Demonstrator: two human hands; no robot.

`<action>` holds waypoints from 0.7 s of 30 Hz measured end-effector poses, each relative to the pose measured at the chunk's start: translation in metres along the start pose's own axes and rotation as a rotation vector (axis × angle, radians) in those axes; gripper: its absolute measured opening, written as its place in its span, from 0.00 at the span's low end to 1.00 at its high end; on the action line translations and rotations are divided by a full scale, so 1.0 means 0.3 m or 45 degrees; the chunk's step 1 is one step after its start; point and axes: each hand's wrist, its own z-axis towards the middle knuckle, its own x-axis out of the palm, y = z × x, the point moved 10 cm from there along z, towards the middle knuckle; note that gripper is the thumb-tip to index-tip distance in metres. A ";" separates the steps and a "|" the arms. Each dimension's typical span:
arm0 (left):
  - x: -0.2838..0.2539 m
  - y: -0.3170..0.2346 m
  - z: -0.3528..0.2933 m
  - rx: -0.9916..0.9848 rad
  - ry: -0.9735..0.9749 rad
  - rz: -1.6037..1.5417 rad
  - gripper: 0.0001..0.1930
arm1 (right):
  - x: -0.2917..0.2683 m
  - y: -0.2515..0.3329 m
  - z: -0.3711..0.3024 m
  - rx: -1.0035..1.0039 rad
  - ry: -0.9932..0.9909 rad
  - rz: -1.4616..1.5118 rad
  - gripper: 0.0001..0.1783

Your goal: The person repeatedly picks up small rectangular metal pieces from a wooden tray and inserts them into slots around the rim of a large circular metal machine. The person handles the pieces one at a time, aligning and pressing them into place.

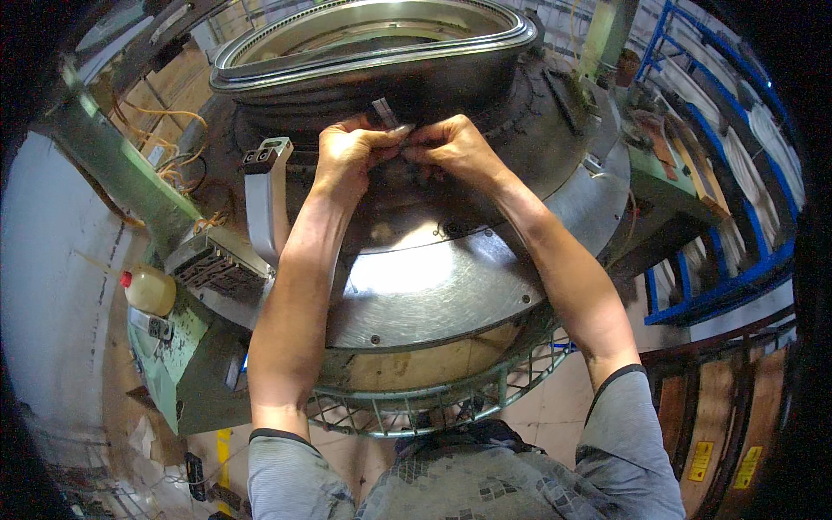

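Observation:
Both arms reach forward over the large round machine (412, 329), and the hands meet just in front of its raised dark cylinder (390, 82). My left hand (347, 154) is closed, with thumb and fingers pinched together. A small, narrow, ridged metal piece (384, 111) sticks up from its fingertips. My right hand (458, 149) is closed in a pinch close beside it, fingertips almost touching the left ones. Something small and shiny lies between the two hands, too small to name. What the right fingers hold is hidden.
A grey upright bracket (265, 195) stands left of my left forearm. Farther left are a green post (130, 165), loose orange cables (173, 160) and a yellowish bottle with a red cap (150, 290). A blue rack (719, 303) stands at right. A green wire guard (416, 416) curves before my body.

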 end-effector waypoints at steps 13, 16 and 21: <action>-0.004 -0.009 0.004 0.041 -0.046 -0.281 0.05 | -0.092 -0.053 -0.008 -0.072 -0.406 -0.033 0.09; -0.006 -0.074 0.010 0.299 -0.032 -0.087 0.08 | -0.103 -0.059 0.004 -0.148 -0.495 -0.300 0.11; -0.026 -0.156 -0.007 0.681 -0.156 0.341 0.11 | -0.080 -0.056 0.024 -0.234 -0.473 -0.413 0.12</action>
